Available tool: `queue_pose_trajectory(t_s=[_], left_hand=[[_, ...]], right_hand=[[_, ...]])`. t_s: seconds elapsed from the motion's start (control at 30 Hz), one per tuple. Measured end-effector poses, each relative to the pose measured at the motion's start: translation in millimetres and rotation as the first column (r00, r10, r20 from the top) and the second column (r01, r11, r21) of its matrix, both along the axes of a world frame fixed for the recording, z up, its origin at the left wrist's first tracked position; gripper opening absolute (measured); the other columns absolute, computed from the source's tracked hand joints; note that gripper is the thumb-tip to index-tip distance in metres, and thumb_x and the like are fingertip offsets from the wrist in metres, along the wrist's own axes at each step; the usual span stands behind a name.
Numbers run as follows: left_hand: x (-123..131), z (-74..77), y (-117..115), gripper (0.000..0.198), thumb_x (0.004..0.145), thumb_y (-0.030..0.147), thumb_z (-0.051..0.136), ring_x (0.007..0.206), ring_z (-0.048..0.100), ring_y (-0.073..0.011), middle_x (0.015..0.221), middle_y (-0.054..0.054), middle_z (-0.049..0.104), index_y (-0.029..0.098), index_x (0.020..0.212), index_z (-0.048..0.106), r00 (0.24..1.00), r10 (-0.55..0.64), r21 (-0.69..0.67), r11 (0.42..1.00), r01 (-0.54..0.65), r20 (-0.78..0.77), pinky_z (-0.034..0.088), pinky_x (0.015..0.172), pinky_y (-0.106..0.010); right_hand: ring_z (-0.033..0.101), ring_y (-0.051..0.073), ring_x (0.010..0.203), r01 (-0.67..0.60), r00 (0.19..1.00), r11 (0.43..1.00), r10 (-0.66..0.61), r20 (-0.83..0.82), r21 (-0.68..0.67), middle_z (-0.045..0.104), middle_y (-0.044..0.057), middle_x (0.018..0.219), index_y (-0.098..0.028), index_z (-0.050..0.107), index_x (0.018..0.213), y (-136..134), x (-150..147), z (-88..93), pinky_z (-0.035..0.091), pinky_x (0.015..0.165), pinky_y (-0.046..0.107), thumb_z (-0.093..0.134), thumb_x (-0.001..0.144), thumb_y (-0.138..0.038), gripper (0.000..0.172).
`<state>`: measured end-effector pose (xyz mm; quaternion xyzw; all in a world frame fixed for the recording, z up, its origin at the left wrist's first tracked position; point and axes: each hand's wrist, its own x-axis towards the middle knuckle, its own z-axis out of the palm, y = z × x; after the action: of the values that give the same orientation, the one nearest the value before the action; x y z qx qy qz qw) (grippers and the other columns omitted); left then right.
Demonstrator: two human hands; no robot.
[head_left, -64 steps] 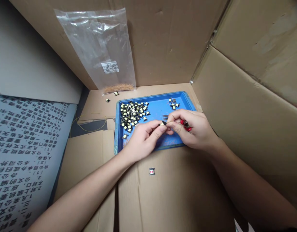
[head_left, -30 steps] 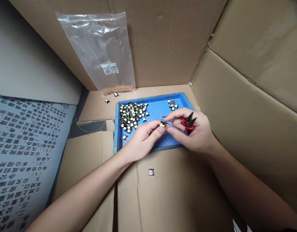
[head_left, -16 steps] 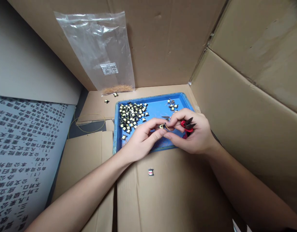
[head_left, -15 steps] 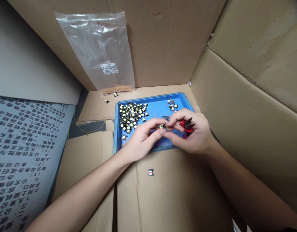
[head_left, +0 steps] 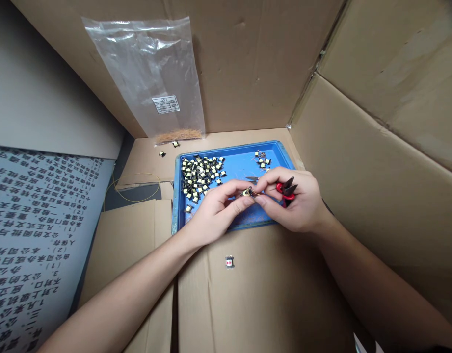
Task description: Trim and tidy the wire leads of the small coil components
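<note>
Above the front part of a blue tray [head_left: 233, 227], my left hand [head_left: 220, 211] pinches a small black and yellow component [head_left: 247, 192] between thumb and fingertips. A thin orange wire [head_left: 255, 192] runs from the component to the fingertips of my right hand [head_left: 294, 201]. Red-handled cutters [head_left: 286, 190] rest in my right hand, their dark jaws pointing up and to the right. Many similar components [head_left: 199, 174] are heaped in the tray's left side, and several more [head_left: 262, 161] lie at its back right.
A clear plastic bag [head_left: 148, 73] with orange wires at its bottom leans on the back cardboard wall [head_left: 248, 63]. Two components [head_left: 175, 144] lie behind the tray. A component with red marks [head_left: 229, 262] sits on the front cardboard. Printed paper [head_left: 34, 235] is at left.
My right thumb has moved up and right, closer to its index finger by the wire. The cutters have shifted slightly to the right and turned a little. My left hand has stayed nearly still.
</note>
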<state>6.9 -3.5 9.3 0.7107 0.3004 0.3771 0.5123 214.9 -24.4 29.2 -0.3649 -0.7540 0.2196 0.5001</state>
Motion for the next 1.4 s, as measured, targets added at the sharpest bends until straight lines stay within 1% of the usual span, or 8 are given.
queue_pose_trajectory(t_s=[0.2, 0.3, 0.4, 0.47, 0.73, 0.87, 1.0, 1.4], left_hand=[[0.4, 2.4, -0.7, 0.035, 0.103, 0.048, 0.064, 0.096, 0.067, -0.0192, 0.108, -0.006, 0.078, 0.018, 0.116, 0.076, 1.000, 0.008, -0.024, 1.000, -0.008, -0.008, 0.049, 0.087, -0.029], [0.8, 6.7, -2.0, 0.036, 0.105, 0.048, 0.059, 0.093, 0.066, -0.0185, 0.103, -0.006, 0.077, 0.016, 0.100, 0.074, 1.000, -0.013, -0.061, 0.998, 0.012, -0.023, 0.049, 0.083, -0.028], [1.2, 9.7, -3.0, 0.040, 0.107, 0.045, 0.057, 0.091, 0.065, -0.0166, 0.099, -0.005, 0.075, 0.016, 0.081, 0.064, 0.999, -0.031, -0.088, 0.996, 0.029, -0.016, 0.047, 0.080, -0.026], [1.2, 9.6, -3.0, 0.042, 0.107, 0.045, 0.056, 0.087, 0.062, -0.0152, 0.095, -0.004, 0.073, 0.016, 0.076, 0.058, 1.000, -0.029, -0.093, 0.995, 0.028, -0.006, 0.045, 0.077, -0.025], [0.2, 2.7, -0.1, 0.045, 0.106, 0.054, 0.054, 0.067, 0.041, -0.0125, 0.071, 0.002, 0.048, 0.018, 0.080, 0.056, 1.000, -0.018, -0.120, 0.993, 0.019, 0.010, 0.035, 0.064, -0.026], [-0.1, 3.5, -0.5, 0.043, 0.107, 0.051, 0.053, 0.071, 0.049, -0.0135, 0.075, 0.000, 0.058, 0.017, 0.083, 0.062, 0.999, -0.046, -0.123, 0.991, 0.047, 0.014, 0.039, 0.069, -0.026], [-0.7, 4.8, -1.3, 0.042, 0.109, 0.049, 0.051, 0.083, 0.060, -0.0157, 0.093, -0.006, 0.073, 0.016, 0.089, 0.068, 0.995, -0.097, -0.143, 0.985, 0.096, -0.002, 0.045, 0.080, -0.027], [-0.7, 10.7, -0.7, 0.044, 0.111, 0.046, 0.048, 0.078, 0.060, -0.0131, 0.081, -0.002, 0.067, 0.016, 0.083, 0.064, 0.980, -0.178, -0.118, 0.979, 0.167, -0.085, 0.045, 0.080, -0.025]], right_hand=[[0.044, 0.008, 0.051, 0.035, 0.999, 0.998, -0.036, 0.020, 0.048, 0.047, -0.009, 0.060, -0.022, 0.065, 0.088, 1.2, -1.9, -2.7, 0.041, 0.054, 0.024, 0.071, 0.087, -0.011, 0.013], [0.045, 0.008, 0.051, 0.041, 0.998, 0.998, -0.043, 0.042, 0.050, 0.051, -0.008, 0.061, -0.022, 0.064, 0.089, 1.5, -2.0, -3.2, 0.041, 0.053, 0.023, 0.070, 0.089, -0.012, 0.011], [0.051, 0.009, 0.053, 0.039, 0.997, 0.999, -0.040, 0.066, 0.022, 0.060, -0.006, 0.065, -0.022, 0.064, 0.091, 1.2, -1.8, -2.8, 0.043, 0.054, 0.023, 0.068, 0.091, -0.015, 0.009], [0.053, 0.010, 0.054, 0.037, 0.997, 0.999, -0.038, 0.074, 0.006, 0.065, -0.004, 0.068, -0.022, 0.063, 0.092, 0.9, -1.7, -2.5, 0.044, 0.054, 0.024, 0.067, 0.093, -0.015, 0.008], [0.058, 0.010, 0.057, 0.029, 0.997, 0.999, -0.027, 0.070, -0.018, 0.070, -0.002, 0.072, -0.022, 0.062, 0.092, 1.0, -2.3, -3.5, 0.045, 0.055, 0.024, 0.066, 0.096, -0.018, 0.007], [0.053, 0.008, 0.052, 0.008, 0.998, 1.000, -0.008, 0.066, 0.002, 0.067, -0.006, 0.067, -0.023, 0.060, 0.092, 0.7, -3.8, -1.3, 0.042, 0.053, 0.022, 0.064, 0.096, -0.014, 0.011], [0.048, 0.007, 0.050, 0.024, 0.995, 0.998, -0.028, 0.092, 0.050, 0.062, -0.008, 0.063, -0.023, 0.059, 0.092, 0.5, -4.0, 0.2, 0.039, 0.052, 0.022, 0.064, 0.097, -0.014, 0.012], [0.049, 0.008, 0.056, 0.025, 0.988, 0.996, -0.037, 0.153, 0.080, 0.056, -0.007, 0.068, -0.023, 0.059, 0.094, 4.0, -0.8, -4.5, 0.042, 0.055, 0.022, 0.064, 0.096, -0.015, 0.009]])
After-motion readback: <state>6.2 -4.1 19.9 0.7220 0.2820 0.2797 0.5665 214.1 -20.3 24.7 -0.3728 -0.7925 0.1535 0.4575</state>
